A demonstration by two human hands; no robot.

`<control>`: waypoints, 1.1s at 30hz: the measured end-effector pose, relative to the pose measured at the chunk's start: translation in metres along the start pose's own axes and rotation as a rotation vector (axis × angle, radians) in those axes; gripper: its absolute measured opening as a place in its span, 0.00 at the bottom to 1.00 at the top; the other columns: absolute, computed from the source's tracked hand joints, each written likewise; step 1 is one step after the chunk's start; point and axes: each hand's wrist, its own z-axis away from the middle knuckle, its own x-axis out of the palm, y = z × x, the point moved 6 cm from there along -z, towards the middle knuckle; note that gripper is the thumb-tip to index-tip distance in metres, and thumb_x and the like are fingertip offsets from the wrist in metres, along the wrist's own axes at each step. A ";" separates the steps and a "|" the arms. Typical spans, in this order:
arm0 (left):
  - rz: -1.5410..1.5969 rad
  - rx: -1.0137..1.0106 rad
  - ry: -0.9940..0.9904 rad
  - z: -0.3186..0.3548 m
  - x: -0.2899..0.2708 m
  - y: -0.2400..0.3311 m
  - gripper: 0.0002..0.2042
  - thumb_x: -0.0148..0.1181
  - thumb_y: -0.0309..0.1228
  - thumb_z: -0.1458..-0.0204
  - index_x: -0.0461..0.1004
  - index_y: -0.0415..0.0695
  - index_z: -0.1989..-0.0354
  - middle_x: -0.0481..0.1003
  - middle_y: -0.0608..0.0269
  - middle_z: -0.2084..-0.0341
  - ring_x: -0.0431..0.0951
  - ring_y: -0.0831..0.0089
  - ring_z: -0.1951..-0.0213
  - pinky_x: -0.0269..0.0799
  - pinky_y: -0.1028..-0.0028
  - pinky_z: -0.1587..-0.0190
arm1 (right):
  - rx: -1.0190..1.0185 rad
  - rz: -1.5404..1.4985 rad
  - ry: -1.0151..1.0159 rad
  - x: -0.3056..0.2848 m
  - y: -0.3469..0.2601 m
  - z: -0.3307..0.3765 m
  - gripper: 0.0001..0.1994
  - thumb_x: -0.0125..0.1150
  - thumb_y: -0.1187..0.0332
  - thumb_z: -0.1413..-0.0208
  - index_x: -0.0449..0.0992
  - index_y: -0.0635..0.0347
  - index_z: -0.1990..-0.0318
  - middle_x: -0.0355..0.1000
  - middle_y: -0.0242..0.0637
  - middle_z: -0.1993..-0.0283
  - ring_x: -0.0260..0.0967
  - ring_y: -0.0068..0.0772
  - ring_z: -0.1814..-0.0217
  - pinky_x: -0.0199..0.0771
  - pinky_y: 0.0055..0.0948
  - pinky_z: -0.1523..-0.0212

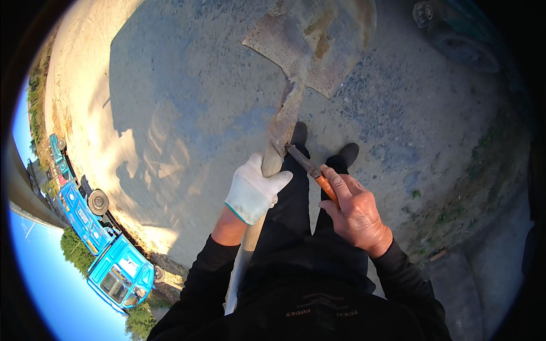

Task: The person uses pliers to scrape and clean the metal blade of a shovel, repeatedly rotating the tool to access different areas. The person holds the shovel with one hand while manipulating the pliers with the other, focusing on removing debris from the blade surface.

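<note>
My left hand [252, 192], in a white knit glove, grips the pale wooden shaft of a shovel [310, 42] just below its rusty metal socket. The shovel's worn steel blade points away from me, held above the ground. My bare right hand [355, 211] holds a small tool with an orange handle [326, 186]; its dark metal tip [300, 157] touches the lower end of the shovel's socket. The shaft runs down past my left side and out of sight behind my black sleeve.
Below are my black trousers and dark shoes [299, 132] on grey, gritty ground. A blue truck [99, 241] stands at the left rim beside a sandy road. A dark wheeled machine [455, 28] sits at the upper right; weeds line the right edge.
</note>
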 end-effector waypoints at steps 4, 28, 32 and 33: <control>-0.050 0.024 0.006 -0.006 0.000 0.000 0.20 0.75 0.35 0.47 0.72 0.34 0.60 0.75 0.58 0.77 0.76 0.74 0.82 0.72 0.69 0.78 | -0.036 0.120 0.096 0.005 -0.003 -0.001 0.40 0.77 0.74 0.50 0.67 0.64 0.28 0.75 0.45 0.52 0.77 0.51 0.53 0.81 0.43 0.54; -0.364 0.080 0.198 -0.054 -0.005 -0.024 0.26 0.74 0.47 0.49 0.76 0.33 0.59 0.82 0.37 0.68 0.84 0.38 0.57 0.80 0.55 0.52 | 0.263 0.249 0.232 0.060 0.038 -0.025 0.19 0.75 0.70 0.49 0.73 0.65 0.53 0.73 0.46 0.56 0.77 0.55 0.56 0.78 0.47 0.59; -0.400 0.107 0.215 -0.053 -0.004 -0.025 0.25 0.74 0.45 0.48 0.75 0.33 0.59 0.82 0.36 0.68 0.84 0.37 0.57 0.79 0.53 0.53 | 0.338 0.144 0.163 0.068 0.051 -0.029 0.18 0.74 0.69 0.46 0.70 0.64 0.55 0.76 0.48 0.58 0.78 0.59 0.59 0.79 0.50 0.60; -0.426 0.102 0.221 -0.053 -0.004 -0.025 0.24 0.74 0.45 0.47 0.75 0.34 0.59 0.82 0.36 0.68 0.84 0.36 0.57 0.79 0.53 0.54 | 0.405 0.077 0.104 0.072 0.056 -0.028 0.18 0.74 0.69 0.46 0.70 0.64 0.55 0.77 0.49 0.59 0.79 0.60 0.60 0.79 0.51 0.60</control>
